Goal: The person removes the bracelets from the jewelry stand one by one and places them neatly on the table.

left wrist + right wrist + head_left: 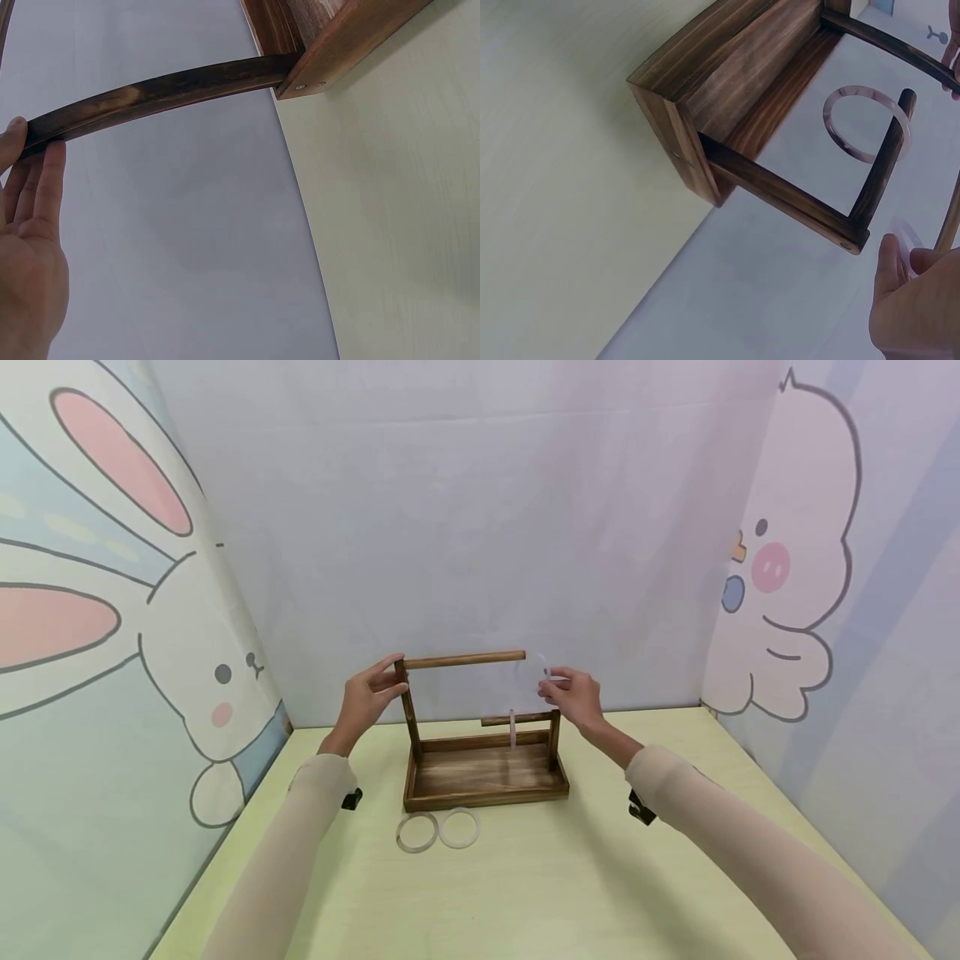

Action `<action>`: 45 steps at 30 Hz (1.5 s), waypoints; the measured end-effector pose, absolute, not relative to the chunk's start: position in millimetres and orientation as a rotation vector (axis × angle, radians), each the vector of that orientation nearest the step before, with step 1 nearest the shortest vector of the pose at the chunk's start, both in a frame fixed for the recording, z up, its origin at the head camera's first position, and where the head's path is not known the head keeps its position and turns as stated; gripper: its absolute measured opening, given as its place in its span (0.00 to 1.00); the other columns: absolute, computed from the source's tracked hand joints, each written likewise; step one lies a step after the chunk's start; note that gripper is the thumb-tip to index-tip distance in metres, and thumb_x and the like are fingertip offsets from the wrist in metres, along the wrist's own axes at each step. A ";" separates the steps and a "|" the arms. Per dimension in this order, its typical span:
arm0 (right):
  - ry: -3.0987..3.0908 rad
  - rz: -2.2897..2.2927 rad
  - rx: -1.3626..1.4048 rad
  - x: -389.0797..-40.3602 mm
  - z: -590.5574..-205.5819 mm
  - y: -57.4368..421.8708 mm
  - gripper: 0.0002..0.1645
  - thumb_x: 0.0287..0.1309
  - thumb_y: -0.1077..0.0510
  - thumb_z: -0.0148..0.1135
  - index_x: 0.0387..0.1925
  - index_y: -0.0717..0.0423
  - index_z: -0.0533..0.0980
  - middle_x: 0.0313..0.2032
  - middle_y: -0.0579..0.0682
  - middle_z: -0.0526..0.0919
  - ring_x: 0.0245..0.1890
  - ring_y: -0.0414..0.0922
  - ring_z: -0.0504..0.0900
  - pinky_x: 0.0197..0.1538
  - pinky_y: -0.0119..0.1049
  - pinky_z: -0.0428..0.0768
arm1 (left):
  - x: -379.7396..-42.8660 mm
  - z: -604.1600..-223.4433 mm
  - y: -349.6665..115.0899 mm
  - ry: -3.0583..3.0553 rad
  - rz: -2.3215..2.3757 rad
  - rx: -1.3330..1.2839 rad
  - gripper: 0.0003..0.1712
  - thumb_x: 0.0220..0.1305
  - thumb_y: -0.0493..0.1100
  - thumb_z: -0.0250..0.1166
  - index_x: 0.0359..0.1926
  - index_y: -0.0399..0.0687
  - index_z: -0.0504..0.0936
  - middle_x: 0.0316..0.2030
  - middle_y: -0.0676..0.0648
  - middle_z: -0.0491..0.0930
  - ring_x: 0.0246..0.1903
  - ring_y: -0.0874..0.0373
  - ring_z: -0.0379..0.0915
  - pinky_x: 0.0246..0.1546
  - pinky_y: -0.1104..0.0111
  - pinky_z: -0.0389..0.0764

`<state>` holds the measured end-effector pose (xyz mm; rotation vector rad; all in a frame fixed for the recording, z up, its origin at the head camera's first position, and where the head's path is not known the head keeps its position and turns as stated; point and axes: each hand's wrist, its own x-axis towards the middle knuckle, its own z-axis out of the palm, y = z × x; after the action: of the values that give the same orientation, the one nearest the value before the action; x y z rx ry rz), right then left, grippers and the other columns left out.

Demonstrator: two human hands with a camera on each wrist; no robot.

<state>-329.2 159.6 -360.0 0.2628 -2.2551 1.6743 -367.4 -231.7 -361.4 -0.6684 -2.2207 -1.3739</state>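
Observation:
A dark wooden jewelry stand (486,796) has a tray base and two posts, each bearing a horizontal bar. My left hand (369,693) grips the top of the taller left post (172,91), thumb on one side and fingers on the other. Between thumb and fingertips, my right hand (573,695) pinches a pale translucent bangle (906,234). That bangle is close to the free end of the upper bar (465,660), and fingers hide part of it. Another bangle (838,139) hangs on the lower bar (883,171).
Two pale bangles, one on the left (400,842) and one on the right (476,839), lie side by side in front of the tray on the light table (510,902). Behind the stand rises a plain pale backdrop (465,543), with cartoon-printed panels at both sides.

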 end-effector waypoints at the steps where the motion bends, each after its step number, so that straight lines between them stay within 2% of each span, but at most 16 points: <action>1: -2.258 1.671 0.264 -328.4 -361.1 160.4 0.22 0.70 0.65 0.65 0.62 0.72 0.77 0.47 0.70 0.87 0.47 0.61 0.89 0.49 0.46 0.87 | -367.3 -361.6 -231.6 -2.224 -1.374 -0.666 0.35 0.65 0.33 0.73 0.70 0.59 0.79 0.52 0.37 0.86 0.51 0.45 0.86 0.50 0.71 0.85; 7: -2.289 1.640 0.258 -324.2 -365.4 162.3 0.23 0.71 0.65 0.65 0.62 0.73 0.76 0.47 0.70 0.87 0.46 0.61 0.89 0.46 0.40 0.88 | -367.6 -361.9 -230.9 -2.228 -1.386 -0.668 0.34 0.65 0.33 0.73 0.70 0.59 0.79 0.53 0.37 0.86 0.52 0.45 0.86 0.50 0.70 0.85; 10: -2.292 1.637 0.264 -322.6 -365.1 162.1 0.23 0.71 0.66 0.65 0.63 0.74 0.75 0.47 0.70 0.87 0.47 0.61 0.89 0.45 0.37 0.88 | -367.9 -361.8 -230.9 -2.221 -1.381 -0.678 0.34 0.65 0.33 0.72 0.71 0.56 0.78 0.53 0.36 0.86 0.53 0.44 0.85 0.50 0.69 0.85; 14: -2.289 1.652 0.286 -319.8 -364.5 161.7 0.23 0.71 0.66 0.64 0.63 0.74 0.75 0.47 0.70 0.87 0.47 0.62 0.89 0.45 0.37 0.88 | -367.4 -361.9 -230.6 -2.208 -1.375 -0.684 0.34 0.65 0.32 0.73 0.71 0.53 0.78 0.53 0.35 0.86 0.52 0.41 0.85 0.50 0.68 0.85; 23: -2.306 1.672 0.363 -308.2 -362.9 156.8 0.22 0.71 0.66 0.64 0.62 0.74 0.76 0.46 0.70 0.87 0.46 0.62 0.89 0.46 0.38 0.88 | -368.6 -365.6 -231.0 -2.189 -1.374 -0.699 0.35 0.64 0.30 0.72 0.70 0.56 0.78 0.53 0.34 0.86 0.51 0.40 0.85 0.49 0.69 0.85; 27: -2.324 1.674 0.391 -302.8 -362.4 153.8 0.22 0.71 0.66 0.64 0.62 0.73 0.76 0.46 0.68 0.88 0.46 0.61 0.90 0.47 0.40 0.88 | -367.8 -364.6 -229.8 -2.194 -1.358 -0.693 0.35 0.64 0.27 0.71 0.71 0.51 0.77 0.52 0.31 0.85 0.51 0.37 0.85 0.49 0.66 0.86; 32: -2.331 1.666 0.418 -294.9 -361.3 148.8 0.21 0.72 0.66 0.63 0.62 0.72 0.76 0.45 0.68 0.88 0.44 0.57 0.91 0.45 0.37 0.88 | -365.4 -361.2 -227.5 -2.209 -1.349 -0.684 0.35 0.64 0.26 0.70 0.70 0.46 0.77 0.52 0.29 0.84 0.51 0.36 0.85 0.49 0.62 0.86; 35: -2.326 1.672 0.461 -289.3 -361.1 146.5 0.21 0.72 0.68 0.62 0.62 0.73 0.76 0.45 0.70 0.87 0.44 0.59 0.90 0.45 0.37 0.88 | -365.4 -361.7 -227.8 -2.201 -1.348 -0.686 0.35 0.64 0.26 0.71 0.70 0.48 0.78 0.52 0.30 0.85 0.51 0.36 0.85 0.49 0.62 0.86; 43: -2.329 1.758 0.515 -278.9 -367.2 145.6 0.21 0.71 0.68 0.62 0.62 0.74 0.75 0.48 0.72 0.86 0.47 0.64 0.89 0.48 0.44 0.87 | -367.6 -364.5 -231.9 -2.212 -1.368 -0.671 0.34 0.65 0.34 0.73 0.69 0.62 0.79 0.52 0.37 0.86 0.51 0.44 0.86 0.50 0.64 0.86; 45: -2.336 1.758 0.528 -276.1 -368.4 145.8 0.22 0.72 0.68 0.62 0.63 0.74 0.75 0.47 0.72 0.86 0.45 0.61 0.90 0.48 0.45 0.87 | -367.7 -363.8 -231.8 -2.216 -1.371 -0.667 0.34 0.65 0.34 0.73 0.69 0.63 0.79 0.52 0.37 0.87 0.51 0.45 0.86 0.50 0.65 0.86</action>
<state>-276.1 145.8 -368.4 0.5281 -2.3364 1.7583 -367.7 -231.8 -363.8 -0.6670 -2.2158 -1.3712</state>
